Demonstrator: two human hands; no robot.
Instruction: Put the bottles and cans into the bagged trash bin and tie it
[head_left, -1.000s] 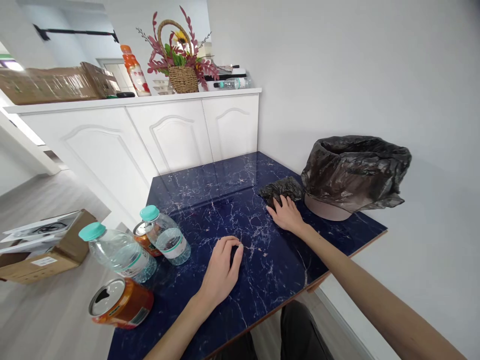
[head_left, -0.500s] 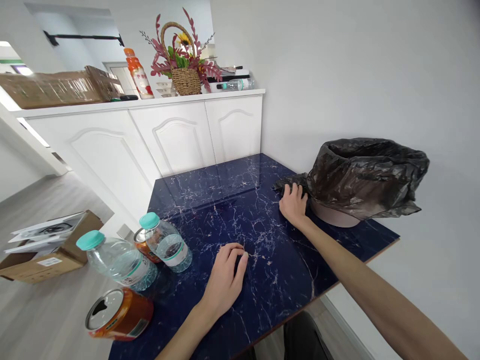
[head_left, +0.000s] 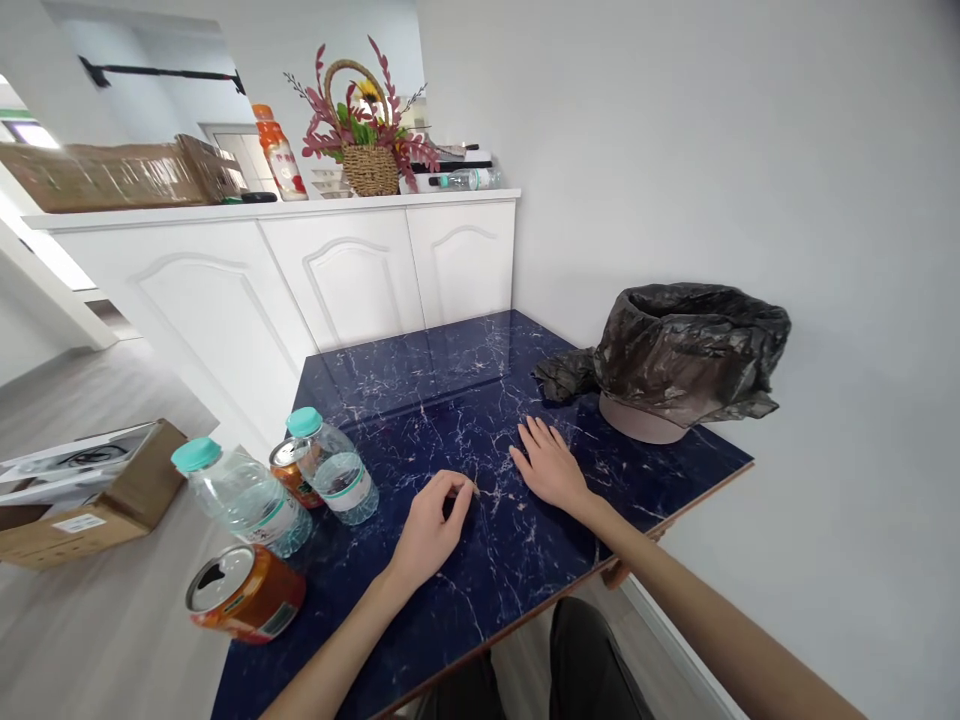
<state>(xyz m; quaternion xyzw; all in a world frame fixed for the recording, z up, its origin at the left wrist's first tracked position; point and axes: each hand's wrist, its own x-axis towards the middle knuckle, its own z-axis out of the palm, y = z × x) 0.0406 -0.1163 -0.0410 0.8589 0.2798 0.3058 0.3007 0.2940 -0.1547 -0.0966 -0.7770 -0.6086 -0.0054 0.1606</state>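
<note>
My left hand rests on the dark blue marbled table, fingers curled in and thumb tip meeting the index finger, with no object visible in it. To its right, my right hand lies flat, fingers spread, holding nothing. Beyond it a crumpled black plastic bag end lies against a pinkish bin, which is lined with a black bin bag. Left of my left hand stand two part-filled water bottles with teal caps, a nearer bottle and a farther-left bottle, plus an orange can and an opened orange can.
A white cabinet borders the table's far side, bearing a flower basket, an orange-capped bottle, a lying water bottle and a taped carton. An open cardboard box sits on the floor at left.
My right hand has let go of the crumpled black bag and come back toward me, now flat on the table. My left hand stays curled in about the same place. The view has shifted slightly.
</note>
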